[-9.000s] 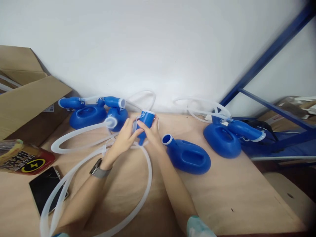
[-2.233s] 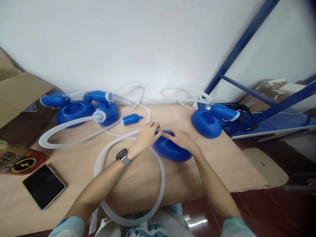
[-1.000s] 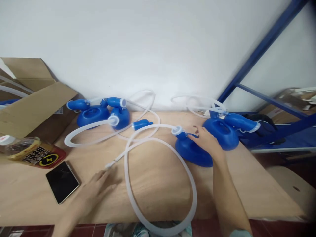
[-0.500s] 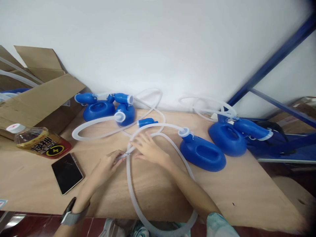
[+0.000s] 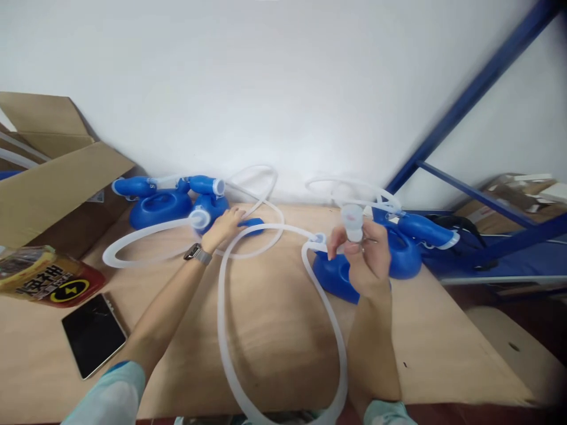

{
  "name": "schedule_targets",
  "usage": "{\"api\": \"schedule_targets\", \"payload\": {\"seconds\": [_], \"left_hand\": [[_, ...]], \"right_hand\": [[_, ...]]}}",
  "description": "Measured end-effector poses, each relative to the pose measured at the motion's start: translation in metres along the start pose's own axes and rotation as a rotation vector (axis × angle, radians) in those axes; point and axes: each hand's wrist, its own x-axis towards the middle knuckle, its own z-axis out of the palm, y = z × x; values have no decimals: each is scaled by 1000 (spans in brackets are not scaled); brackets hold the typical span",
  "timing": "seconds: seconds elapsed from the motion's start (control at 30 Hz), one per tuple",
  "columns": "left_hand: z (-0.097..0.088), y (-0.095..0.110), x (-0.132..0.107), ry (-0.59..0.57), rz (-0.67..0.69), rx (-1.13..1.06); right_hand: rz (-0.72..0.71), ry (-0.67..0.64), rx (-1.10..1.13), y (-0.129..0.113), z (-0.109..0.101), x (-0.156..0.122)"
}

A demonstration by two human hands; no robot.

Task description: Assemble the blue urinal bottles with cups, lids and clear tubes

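Note:
My left hand (image 5: pixel 225 229) reaches over the near end of a short blue tube-shaped piece (image 5: pixel 251 226) on the table, its fingers closing on that end. In my right hand (image 5: pixel 370 257), raised in front of a blue jug (image 5: pixel 334 274), a translucent cup-shaped fitting (image 5: pixel 352 221) is pinched between the fingers. A thin metal chain or wire shows by them. The white hose (image 5: pixel 224 307) arcs from the jug's neck and loops down past the front edge. Its other stretch runs up behind my right hand, where its end is hidden.
Blue jugs with white hoses stand at the left (image 5: pixel 162 208) and right (image 5: pixel 405 257). A cardboard box (image 5: pixel 66 189), a drink bottle (image 5: pixel 57 283) and a phone (image 5: pixel 94 333) lie along the left. A blue metal frame (image 5: pixel 469 97) rises at the right.
My hands have parted from the hose: the left went up to the short blue piece, the right moved right and lifted, now with the translucent fitting. The view has shifted slightly.

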Motion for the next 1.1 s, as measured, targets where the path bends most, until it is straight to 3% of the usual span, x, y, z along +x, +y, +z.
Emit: {"api": "schedule_targets", "payload": {"seconds": [0.1,0.17,0.3,0.37,0.4,0.53,0.7,0.8,0.93,1.1], "left_hand": [[14,-3,5,-50,25,21],[10,-4,2,-9,52,25],[-27,4,-20,281,81,5],[-52,14,-43,460,195,-78],[-65,20,-56,492,262,-112],[-103,46,-105,339,430,-78],[-119,55,-131,310,455,-25],[-119,59,-137,267,474,-5],[-110,72,-147,273,481,-52],[-90,85,-159,232,186,-363]], "right_hand": [[-60,180,98,7,-13,-3],[-22,192,93,13,-17,-1],[60,-167,-59,24,-5,14],[72,-310,-120,26,8,23],[72,-347,-139,27,16,27],[-2,-396,-121,29,40,32],[-132,-440,-147,26,51,28],[-218,-401,-201,20,55,23],[-173,-212,-242,8,65,15],[-124,-156,-119,-9,70,12]]}}
